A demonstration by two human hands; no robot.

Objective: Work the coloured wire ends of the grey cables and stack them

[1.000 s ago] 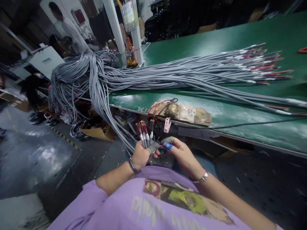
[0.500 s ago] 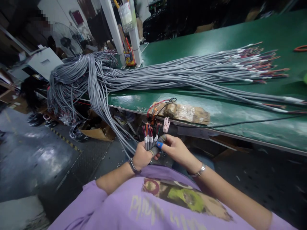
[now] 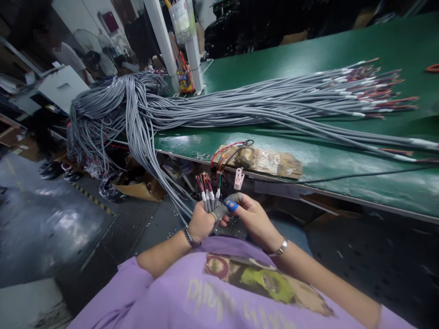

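My left hand (image 3: 200,222) is closed around several grey cables (image 3: 210,204), just in front of the bench edge. Their ends point up, with white sleeves (image 3: 211,196) and fanned-out thin coloured wires (image 3: 206,182) above. A grey wrap covers the left thumb, which lies across the cables. To the right, my right hand (image 3: 254,217) has its thumb and index finger pressed together in a pinch, close to the left thumb tip. Blue tape is on the right thumb and a grey wrap on the index finger. Anything between those fingertips is too small to make out.
A long bundle of grey cables (image 3: 219,109) lies across the green bench (image 3: 343,183) and hangs off its left side. At the front edge are a taped cardboard piece (image 3: 288,165), a pink clip (image 3: 239,179) and red and black leads. A person stands far left.
My right hand has drawn slightly apart from the cable ends to the right. The cable ends in my left hand have shifted a little left and fanned out.
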